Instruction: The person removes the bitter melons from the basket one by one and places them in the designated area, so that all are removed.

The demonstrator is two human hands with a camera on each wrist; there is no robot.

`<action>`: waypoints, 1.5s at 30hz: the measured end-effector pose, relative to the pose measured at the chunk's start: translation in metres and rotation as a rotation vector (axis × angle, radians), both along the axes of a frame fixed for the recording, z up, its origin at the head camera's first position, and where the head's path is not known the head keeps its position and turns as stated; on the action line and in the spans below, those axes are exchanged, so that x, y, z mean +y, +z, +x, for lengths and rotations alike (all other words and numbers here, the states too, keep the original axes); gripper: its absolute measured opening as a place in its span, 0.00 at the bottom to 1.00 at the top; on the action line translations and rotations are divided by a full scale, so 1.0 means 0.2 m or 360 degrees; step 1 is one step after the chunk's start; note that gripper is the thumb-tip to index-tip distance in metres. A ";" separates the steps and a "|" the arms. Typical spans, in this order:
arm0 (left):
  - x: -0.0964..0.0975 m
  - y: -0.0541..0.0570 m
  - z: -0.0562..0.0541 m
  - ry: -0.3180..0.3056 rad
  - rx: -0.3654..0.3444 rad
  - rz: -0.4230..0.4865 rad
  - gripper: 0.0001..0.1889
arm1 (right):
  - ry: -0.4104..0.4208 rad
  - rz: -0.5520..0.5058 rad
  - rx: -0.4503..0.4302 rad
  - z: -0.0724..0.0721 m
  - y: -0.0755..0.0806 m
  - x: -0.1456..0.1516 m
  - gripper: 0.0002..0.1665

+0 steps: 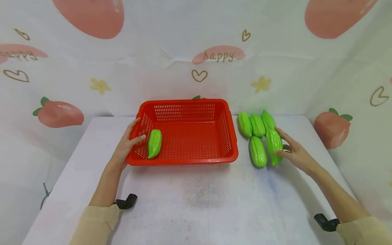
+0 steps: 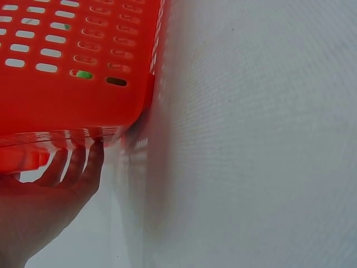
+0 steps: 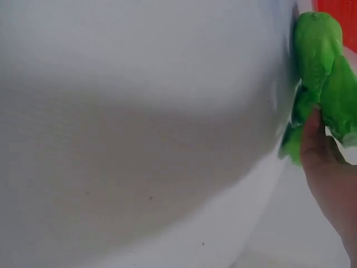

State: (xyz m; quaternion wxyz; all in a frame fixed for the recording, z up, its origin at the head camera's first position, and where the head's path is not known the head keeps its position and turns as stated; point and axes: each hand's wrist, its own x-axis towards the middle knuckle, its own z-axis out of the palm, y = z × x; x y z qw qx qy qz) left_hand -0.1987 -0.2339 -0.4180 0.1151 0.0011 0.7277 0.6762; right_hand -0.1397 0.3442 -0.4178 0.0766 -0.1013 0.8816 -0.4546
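Observation:
A red plastic basket [image 1: 186,161] with slotted walls stands on the table, and one green bitter melon [image 1: 154,144] lies inside at its left end. My left hand [image 1: 125,146] grips the basket's left rim, thumb over the inner side and fingers outside; in the left wrist view the fingers [image 2: 92,167] bend against the outer wall. To the right of the basket, my right hand [image 1: 294,151] holds another bitter melon [image 1: 274,144] between thumb and fingers. Right beside that one lies a front bitter melon [image 1: 258,152]. In the right wrist view the held melon [image 3: 339,97] overlaps others.
Behind the front melon, more bitter melons lie close together: a left one [image 1: 244,124], a middle one [image 1: 257,125] and a right one [image 1: 267,119]. A printed cloth [image 1: 171,78] hangs behind the white table [image 1: 190,207]. Black straps [image 1: 127,201] sit at both wrists.

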 end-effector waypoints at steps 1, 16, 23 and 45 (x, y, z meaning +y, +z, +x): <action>0.00 0.00 0.00 -0.0003 -0.0002 0.0007 0.36 | -0.0004 0.0002 -0.0005 0.00 -0.01 0.00 0.50; 0.00 -0.01 -0.01 -0.0021 0.0017 -0.0024 0.36 | 0.0012 0.0035 -0.0152 0.02 -0.09 0.02 0.48; 0.00 -0.01 0.00 -0.0009 0.0012 -0.0025 0.36 | -0.0001 0.0074 -0.0138 0.03 -0.11 0.02 0.48; 0.00 -0.01 0.00 -0.0004 0.0004 -0.0003 0.36 | -0.0044 0.0171 -0.0211 0.02 -0.11 0.01 0.47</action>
